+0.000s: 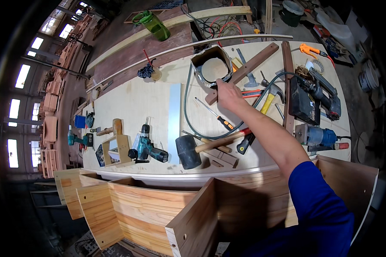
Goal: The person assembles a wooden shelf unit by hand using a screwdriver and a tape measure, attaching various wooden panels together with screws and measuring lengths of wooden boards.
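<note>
My right hand (230, 95) reaches across the workbench from the lower right. Its fingers are closed at the near right corner of a square open-topped container (196, 68), whose inside is dark around a pale round shape. Most of the fingertips are hidden. Under the hand runs a dark wooden strip (258, 62), lying aslant beside the container. Close below lie a screwdriver (225, 123) with an orange and black handle and red-handled pliers (252, 93). A claw hammer (268, 103) with a yellow handle rests under my forearm. My left hand is out of view.
A black rubber mallet (188, 152), a teal cordless drill (146, 147) and a silver metal strip (174, 122) lie on the bench. A hose (187, 107) loops among the tools. Nail guns and a blue power tool (321, 136) sit right. Wooden panels (150, 210) stand along the near edge.
</note>
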The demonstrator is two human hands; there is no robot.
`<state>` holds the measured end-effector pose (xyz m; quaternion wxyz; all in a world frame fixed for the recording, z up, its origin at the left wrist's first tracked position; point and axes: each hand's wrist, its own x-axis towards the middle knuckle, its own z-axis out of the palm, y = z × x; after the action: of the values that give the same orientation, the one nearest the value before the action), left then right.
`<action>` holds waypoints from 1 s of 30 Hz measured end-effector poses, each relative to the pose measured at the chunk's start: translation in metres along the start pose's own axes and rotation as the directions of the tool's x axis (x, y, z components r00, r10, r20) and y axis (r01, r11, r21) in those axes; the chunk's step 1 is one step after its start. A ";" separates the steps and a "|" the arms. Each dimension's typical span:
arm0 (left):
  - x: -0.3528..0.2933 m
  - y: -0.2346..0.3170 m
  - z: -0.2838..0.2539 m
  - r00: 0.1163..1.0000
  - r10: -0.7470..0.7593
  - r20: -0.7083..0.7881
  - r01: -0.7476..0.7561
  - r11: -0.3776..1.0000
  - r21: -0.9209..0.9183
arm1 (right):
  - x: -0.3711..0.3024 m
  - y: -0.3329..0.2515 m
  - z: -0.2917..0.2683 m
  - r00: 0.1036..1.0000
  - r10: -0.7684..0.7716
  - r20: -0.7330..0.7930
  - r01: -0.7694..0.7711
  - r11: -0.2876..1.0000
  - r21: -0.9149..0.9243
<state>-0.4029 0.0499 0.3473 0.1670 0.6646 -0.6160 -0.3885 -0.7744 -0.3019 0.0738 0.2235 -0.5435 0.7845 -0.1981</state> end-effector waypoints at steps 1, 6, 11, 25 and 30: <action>0.001 0.002 0.000 1.000 0.000 0.001 0.000 1.000 -0.004 | -0.001 0.002 0.001 1.000 -0.013 -0.007 0.013 0.999 -0.030; -0.002 0.001 0.003 0.998 -0.052 -0.028 0.050 0.996 -0.069 | -0.004 0.010 0.009 0.997 -0.063 -0.040 0.060 0.996 -0.068; -0.003 -0.001 0.001 0.997 -0.080 -0.009 0.078 0.993 -0.091 | -0.009 0.005 0.006 0.985 -0.159 -0.059 0.148 0.975 -0.166; -0.006 -0.006 -0.002 0.997 -0.068 -0.036 0.067 0.997 -0.031 | 0.097 -0.003 -0.015 0.911 -0.275 0.307 0.373 0.869 -0.326; -0.005 0.000 0.002 0.985 -0.166 -0.037 0.158 0.973 -0.166 | 0.095 -0.007 0.028 0.959 -0.078 0.272 0.213 0.833 -0.510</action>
<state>-0.4036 0.0552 0.3479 0.2042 0.7064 -0.5216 -0.4327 -0.7828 -0.3953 0.0421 0.1406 -0.6623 0.7317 0.0788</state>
